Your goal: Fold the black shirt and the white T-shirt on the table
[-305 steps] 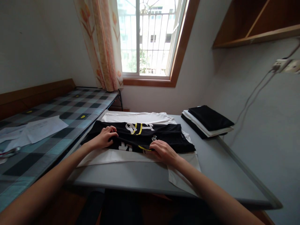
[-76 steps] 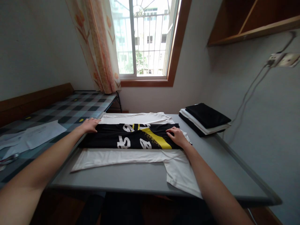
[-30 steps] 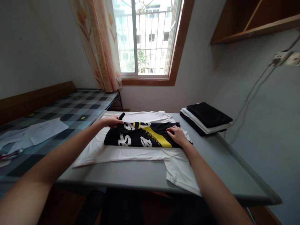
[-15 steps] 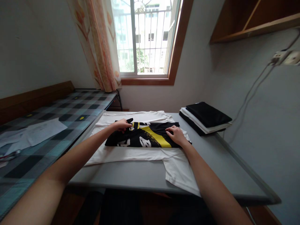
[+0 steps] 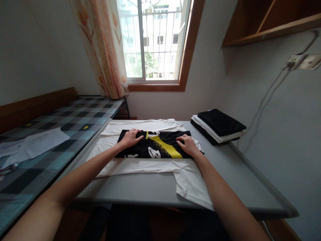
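Observation:
A black T-shirt (image 5: 165,144) with a yellow stripe and white lettering lies folded into a long strip. Beneath it a white T-shirt (image 5: 147,165) is spread out, one sleeve reaching the table's near edge. My left hand (image 5: 131,137) rests on the left end of the black T-shirt, palm down, thumb apart from the fingers. On the shirt's right part lies my right hand (image 5: 187,144), its fingers loosely curved and the thumb apart. Neither hand grips the cloth visibly.
A stack of folded black and white clothes (image 5: 219,125) sits at the right of the grey table (image 5: 135,187). To the left is a bed with a checked cover (image 5: 100,108) and papers (image 5: 42,144). A wooden shelf (image 5: 271,33) hangs on the right wall.
My left hand has let go of the pinched left end of the black T-shirt and now lies flat on it. That end has come down flat. My right hand has barely moved.

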Motion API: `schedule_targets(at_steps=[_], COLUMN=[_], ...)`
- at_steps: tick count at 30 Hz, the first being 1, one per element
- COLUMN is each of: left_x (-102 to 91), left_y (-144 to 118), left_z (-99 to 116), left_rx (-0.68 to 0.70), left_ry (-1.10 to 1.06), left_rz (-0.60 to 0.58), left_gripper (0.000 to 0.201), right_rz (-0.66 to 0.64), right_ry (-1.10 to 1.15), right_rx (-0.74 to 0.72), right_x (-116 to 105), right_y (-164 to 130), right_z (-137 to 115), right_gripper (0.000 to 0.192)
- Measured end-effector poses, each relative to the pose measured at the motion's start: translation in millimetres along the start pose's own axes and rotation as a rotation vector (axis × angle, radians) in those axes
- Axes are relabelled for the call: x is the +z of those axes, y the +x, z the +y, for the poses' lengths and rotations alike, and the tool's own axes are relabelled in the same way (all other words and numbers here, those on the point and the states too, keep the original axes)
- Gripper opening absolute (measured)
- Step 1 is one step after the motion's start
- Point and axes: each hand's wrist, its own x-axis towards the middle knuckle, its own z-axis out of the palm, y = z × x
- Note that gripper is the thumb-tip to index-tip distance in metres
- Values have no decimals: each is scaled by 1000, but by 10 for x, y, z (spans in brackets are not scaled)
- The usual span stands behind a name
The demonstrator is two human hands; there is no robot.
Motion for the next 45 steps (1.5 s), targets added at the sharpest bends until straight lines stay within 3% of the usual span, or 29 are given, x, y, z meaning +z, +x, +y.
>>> schedule_targets(at_steps=[4,10,19,21,25,29,35,41,45], left_x=[159,154,77,102,245,343,427,687,857], left_y=[-230,-523,-525,-484,-415,-317,-79,102,315], left_z=[-2,-63,50,139,363,522,765,1263,1569], left_rx=[110,243,167,204,359,383,372,412,499], left_ry=[141,164,215,199,163,167,94,102,77], left_rz=[-29,-105,-242,-230,-217,-219,-138,-134,-114], left_gripper=[67,73,88,89,81,79,68,69,62], right_rz=[5,1,10,62,150,160,15,-92,-29], right_ry=[-2,-11,54,76,57,46,109,211,204], right_rx=[-6,1,-23,41,354,566,542,563,594], right_x=[-8,-10,-105,-198,-378,-472,-534,-533,-533], right_y=[-3,-7,15,18,8,-5,-43,-61,-51], right_z=[-5,-9,42,131,346,481,553,570,669], right_gripper=[22,21,22,24,27,27,28,35,29])
